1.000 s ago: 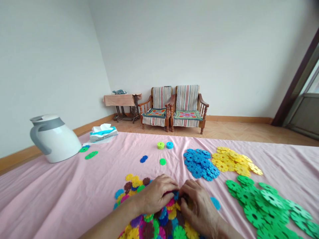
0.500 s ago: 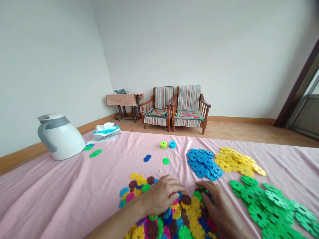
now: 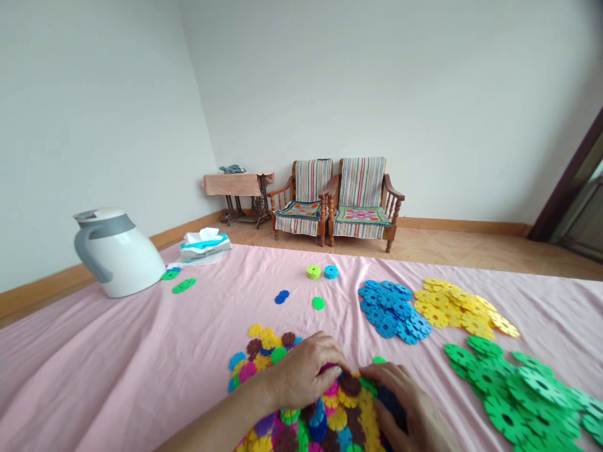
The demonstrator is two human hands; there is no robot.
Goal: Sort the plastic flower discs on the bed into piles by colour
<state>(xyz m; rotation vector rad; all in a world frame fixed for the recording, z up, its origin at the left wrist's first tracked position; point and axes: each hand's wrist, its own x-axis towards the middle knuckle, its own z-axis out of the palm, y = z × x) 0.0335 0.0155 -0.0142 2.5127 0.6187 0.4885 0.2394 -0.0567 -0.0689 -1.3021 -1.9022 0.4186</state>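
A pile of mixed plastic snowflake discs [image 3: 336, 419], in yellow, brown, pink, blue and green, lies at the near middle of the cloth. Over its middle, my left hand [image 3: 313, 369] is curled down, fingers bent round some discs with pink showing under them. My right hand [image 3: 409, 405] cups the pile's right side, thumb and fingers apart, dark discs in the gap. A single green disc [image 3: 379, 360] shows just beyond its fingertips. Part of the pile is hidden under both hands and the left forearm.
Sorted heaps of blue discs [image 3: 391, 311], yellow discs [image 3: 459, 307] and green discs [image 3: 513, 389] lie on the right of the pink cloth [image 3: 117, 364]. Two small disc stacks [image 3: 313, 272] stand beyond. A white jug [image 3: 127, 260] and a tissue box [image 3: 205, 248] are at left.
My right hand has moved a little nearer and its fingertips are closer to my left hand. The green disc beyond the fingertips is now uncovered. The view has shifted slightly.
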